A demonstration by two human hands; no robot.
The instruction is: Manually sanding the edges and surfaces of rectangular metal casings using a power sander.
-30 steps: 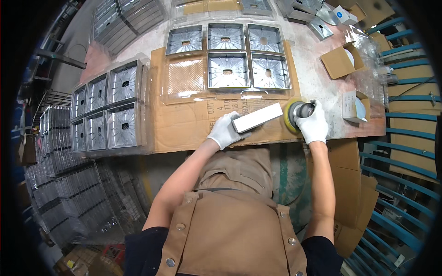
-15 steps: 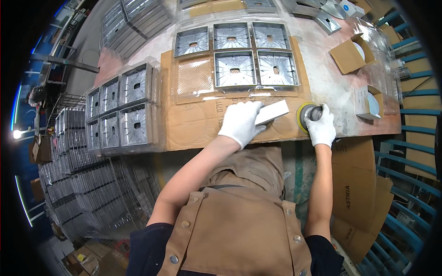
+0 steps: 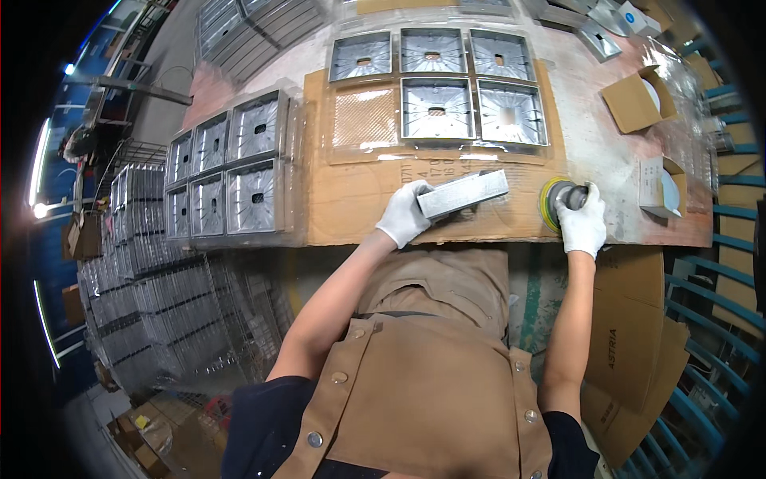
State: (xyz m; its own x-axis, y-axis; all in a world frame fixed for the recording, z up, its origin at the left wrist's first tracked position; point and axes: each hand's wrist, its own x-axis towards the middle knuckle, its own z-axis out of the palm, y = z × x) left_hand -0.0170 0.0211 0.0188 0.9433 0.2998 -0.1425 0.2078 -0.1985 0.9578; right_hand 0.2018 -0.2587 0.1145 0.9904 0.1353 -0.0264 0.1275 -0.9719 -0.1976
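Note:
My left hand (image 3: 405, 214), in a white glove, is closed on the left end of a silver square metal housing (image 3: 467, 196). The housing is tilted above the cardboard sheet, with a long side wall facing me. My gloved right hand (image 3: 585, 225) grips a round sander (image 3: 567, 195) with a yellow-rimmed disc, standing on its side at the cardboard's right edge. The sander and the housing are apart. Beyond my hands, several matching metal housings (image 3: 436, 108) lie in a clear plastic tray (image 3: 365, 117), hollow side up.
To the left, another plastic tray holds housings (image 3: 257, 195), with wrapped stacks (image 3: 148, 263) below it. Two small open cardboard boxes (image 3: 626, 102) with white discs sit at the right. A cardboard sheet (image 3: 343, 209) covers the table front. Blue rails (image 3: 730, 209) stand further right.
My left hand has shifted to the housing's left end, and the housing has turned so more of its grey side shows. My right hand still grips the sander. The whole view has shifted slightly.

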